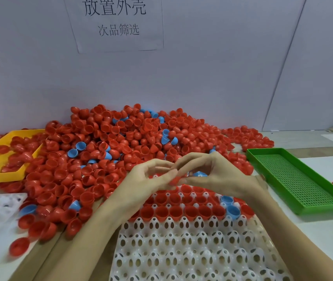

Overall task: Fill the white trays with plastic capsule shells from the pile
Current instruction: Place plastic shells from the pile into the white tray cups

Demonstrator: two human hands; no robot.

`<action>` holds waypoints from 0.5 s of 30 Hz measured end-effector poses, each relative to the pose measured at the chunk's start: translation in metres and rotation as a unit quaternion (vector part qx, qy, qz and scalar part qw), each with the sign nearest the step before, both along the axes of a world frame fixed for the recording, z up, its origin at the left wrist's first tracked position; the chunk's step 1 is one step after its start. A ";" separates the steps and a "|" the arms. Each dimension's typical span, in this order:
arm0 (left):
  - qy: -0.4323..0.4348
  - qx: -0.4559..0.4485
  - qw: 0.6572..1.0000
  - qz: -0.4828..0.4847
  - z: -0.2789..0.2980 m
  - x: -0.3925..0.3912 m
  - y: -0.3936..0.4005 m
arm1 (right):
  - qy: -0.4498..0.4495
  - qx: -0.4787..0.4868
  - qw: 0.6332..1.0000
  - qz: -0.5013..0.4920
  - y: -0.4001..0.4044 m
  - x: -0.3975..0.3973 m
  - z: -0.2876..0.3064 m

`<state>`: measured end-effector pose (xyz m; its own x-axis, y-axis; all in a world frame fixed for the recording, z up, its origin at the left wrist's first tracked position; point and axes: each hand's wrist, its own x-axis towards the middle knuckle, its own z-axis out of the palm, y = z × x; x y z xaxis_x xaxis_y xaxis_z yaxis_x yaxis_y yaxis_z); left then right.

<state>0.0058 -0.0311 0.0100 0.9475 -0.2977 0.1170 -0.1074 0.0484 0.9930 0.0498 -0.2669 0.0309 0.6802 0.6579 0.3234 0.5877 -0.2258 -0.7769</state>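
Both my left hand (153, 175) and right hand (208, 171) pinched one red shell (175, 180) above the white tray (192, 250); a loose pinch risked dropping it outside a cell.

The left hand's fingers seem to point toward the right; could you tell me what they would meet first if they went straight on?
Almost at once, the right hand: the left hand fingertips already meet it around a small red capsule shell.

Both bare forearms reach forward and converge in the middle of the view. The left hand (147, 179) and the right hand (212, 175) meet fingertip to fingertip, raised, fingers curled, thumbs below. Motion blur hides exactly which fingers pinch; something small and red shows between the two thumbs.
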 end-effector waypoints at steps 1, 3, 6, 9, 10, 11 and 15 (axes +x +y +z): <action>-0.008 0.009 1.000 0.009 0.001 0.000 0.002 | 0.005 0.006 1.000 0.009 -0.001 -0.001 0.000; -0.033 0.031 0.998 0.040 0.003 0.002 0.006 | 0.015 0.042 0.999 -0.012 -0.004 -0.002 0.003; -0.094 0.060 0.991 0.070 0.003 0.003 0.008 | -0.018 0.057 0.991 -0.121 -0.005 -0.001 0.006; -0.138 0.077 0.986 0.051 0.003 0.003 0.005 | -0.058 0.006 0.989 -0.137 0.005 -0.006 0.005; -0.152 0.089 0.983 0.050 0.002 0.002 0.003 | -0.080 -0.012 0.986 -0.146 0.009 -0.008 0.004; -0.164 0.097 0.980 0.052 0.002 0.002 0.002 | -0.099 -0.023 0.981 -0.163 0.011 -0.009 0.002; -0.185 0.102 0.975 0.063 0.001 0.004 0.004 | -0.139 -0.057 0.965 -0.215 0.022 -0.018 -0.001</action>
<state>0.0100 -0.0272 0.0113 0.8822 -0.2334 0.4090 -0.4528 -0.1822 0.8728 0.0317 -0.2454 0.0294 0.7952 0.3770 0.4748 0.6033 -0.5695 -0.5583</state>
